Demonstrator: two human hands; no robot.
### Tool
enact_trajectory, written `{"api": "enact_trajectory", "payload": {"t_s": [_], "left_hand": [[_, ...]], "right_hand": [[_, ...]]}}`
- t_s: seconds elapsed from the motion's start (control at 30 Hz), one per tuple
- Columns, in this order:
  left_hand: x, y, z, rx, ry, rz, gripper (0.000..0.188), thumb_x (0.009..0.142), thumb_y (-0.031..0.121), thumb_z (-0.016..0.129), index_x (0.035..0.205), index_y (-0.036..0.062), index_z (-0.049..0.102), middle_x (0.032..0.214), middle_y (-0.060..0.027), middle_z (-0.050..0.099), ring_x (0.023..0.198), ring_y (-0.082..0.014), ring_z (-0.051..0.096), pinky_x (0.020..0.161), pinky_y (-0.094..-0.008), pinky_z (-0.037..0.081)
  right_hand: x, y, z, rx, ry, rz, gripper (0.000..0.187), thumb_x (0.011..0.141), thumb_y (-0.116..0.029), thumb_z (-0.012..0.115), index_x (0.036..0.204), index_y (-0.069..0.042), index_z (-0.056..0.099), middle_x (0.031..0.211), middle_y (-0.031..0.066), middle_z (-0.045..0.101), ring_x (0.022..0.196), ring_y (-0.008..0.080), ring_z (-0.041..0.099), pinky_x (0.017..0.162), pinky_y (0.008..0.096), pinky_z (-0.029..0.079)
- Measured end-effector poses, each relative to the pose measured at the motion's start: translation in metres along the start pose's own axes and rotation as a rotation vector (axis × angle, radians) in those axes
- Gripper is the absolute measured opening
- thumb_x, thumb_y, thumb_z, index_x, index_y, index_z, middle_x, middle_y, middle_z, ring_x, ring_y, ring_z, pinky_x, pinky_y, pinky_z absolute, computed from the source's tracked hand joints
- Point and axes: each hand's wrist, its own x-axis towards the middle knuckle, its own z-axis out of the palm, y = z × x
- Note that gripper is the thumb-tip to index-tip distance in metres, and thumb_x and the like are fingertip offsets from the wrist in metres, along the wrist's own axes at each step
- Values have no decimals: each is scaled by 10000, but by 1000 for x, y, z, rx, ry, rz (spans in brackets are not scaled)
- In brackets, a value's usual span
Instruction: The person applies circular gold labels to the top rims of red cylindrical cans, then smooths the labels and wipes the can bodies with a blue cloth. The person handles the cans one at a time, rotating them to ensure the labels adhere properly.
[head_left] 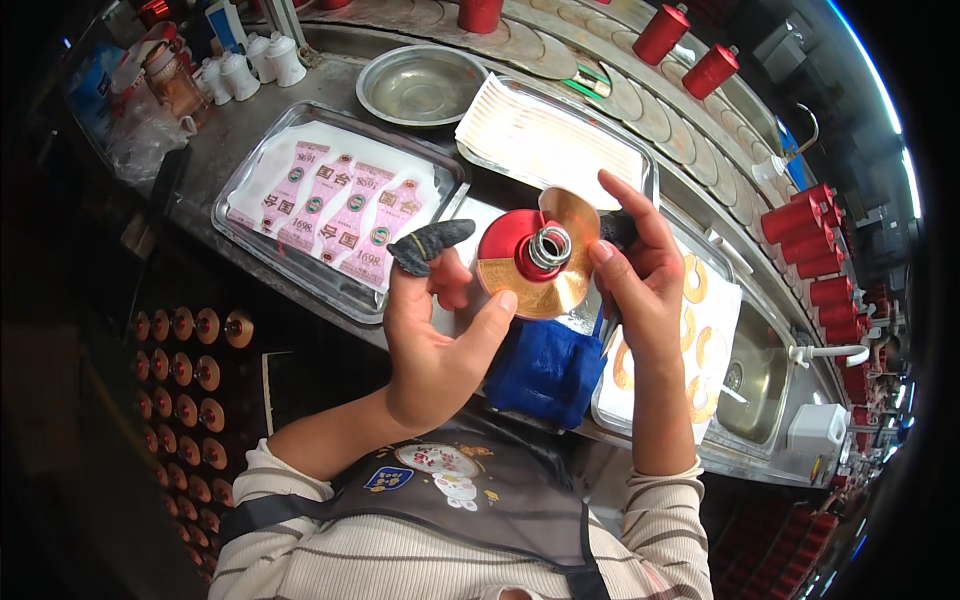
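Note:
My left hand (440, 335) holds a red bottle (510, 245) seen from the top, its silver threaded neck pointing at me; the index finger wears a dark finger cot. My right hand (640, 275) presses a gold ring-shaped label (560, 255) around the bottle's shoulder, fingers on its right edge. A blue cloth (545, 370) lies just below the bottle on the counter edge.
A steel tray (250, 230) with pink labels lies at left, a tray (640, 165) with cream sheets behind, a tray (610, 415) with gold ring labels at right. A round metal bowl (420, 85), red bottles (810, 235) on a conveyor, and crated bottles (190, 380) below left.

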Motion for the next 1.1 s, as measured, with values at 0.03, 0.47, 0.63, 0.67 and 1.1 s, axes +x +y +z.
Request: {"api": "enact_trajectory", "payload": {"t_s": [0.03,0.47,0.63,0.67,1.1], "left_hand": [[1,-2,-4,-40,-6,6,549,855,45,729,1347,34,485,1182,-74,546,1001,-108,529,864,-273,433],[26,-15,1,-640,-360,-343,641,884,33,621,1486,0,403,1487,-163,487,1378,-267,489,1174,-431,374],[26,-18,2,-710,-366,-313,646,911,6,657,1493,-6,378,1420,-134,508,1326,-209,506,1149,-379,391],[25,-17,2,-707,-370,-304,649,909,1,658,1494,-6,376,1422,-135,505,1329,-209,502,1150,-379,390],[23,-19,3,-640,-359,-303,653,893,62,666,1483,-1,393,1500,-160,468,1392,-260,466,1183,-427,355]], "right_hand": [[0,4,2,15,14,32,546,980,-108,607,1491,10,456,968,4,651,726,11,552,622,140,405],[-33,23,26,177,121,-21,810,880,12,707,1558,15,264,1497,164,413,998,159,698,773,216,553],[-33,23,23,152,106,-21,777,891,16,682,1551,28,272,1537,186,376,1011,181,700,804,244,574],[-34,21,22,152,114,-15,774,891,14,683,1549,30,275,1544,190,370,1011,180,700,806,246,576],[-37,27,28,108,128,-55,727,927,9,657,1547,30,279,1558,157,366,1123,219,678,887,281,580]]}}
